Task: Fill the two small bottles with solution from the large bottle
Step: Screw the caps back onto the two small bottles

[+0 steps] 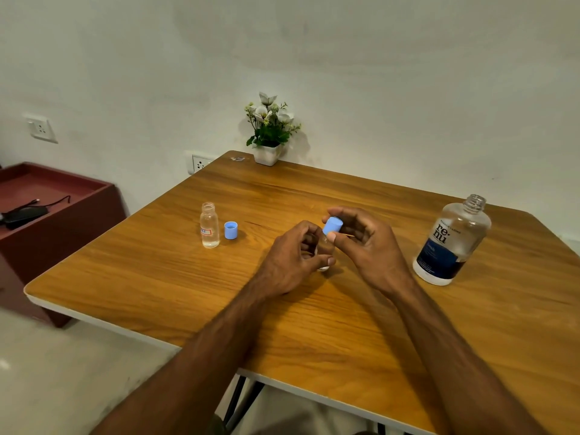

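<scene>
A small clear bottle (209,225) stands uncapped on the left of the wooden table (314,309), holding clear liquid, with its blue cap (231,230) lying beside it on the right. My left hand (292,259) grips a second small clear bottle (323,267) at mid-table; my fingers hide most of it. My right hand (364,240) pinches a blue cap (332,226) on top of that bottle between thumb and fingers. The large clear bottle (451,243), with a dark blue label, stands open and uncapped at the right.
A white pot of artificial flowers (270,133) stands at the table's far edge by the wall. A dark red cabinet (56,208) with a black device and cable on it is left of the table. Wall sockets sit behind.
</scene>
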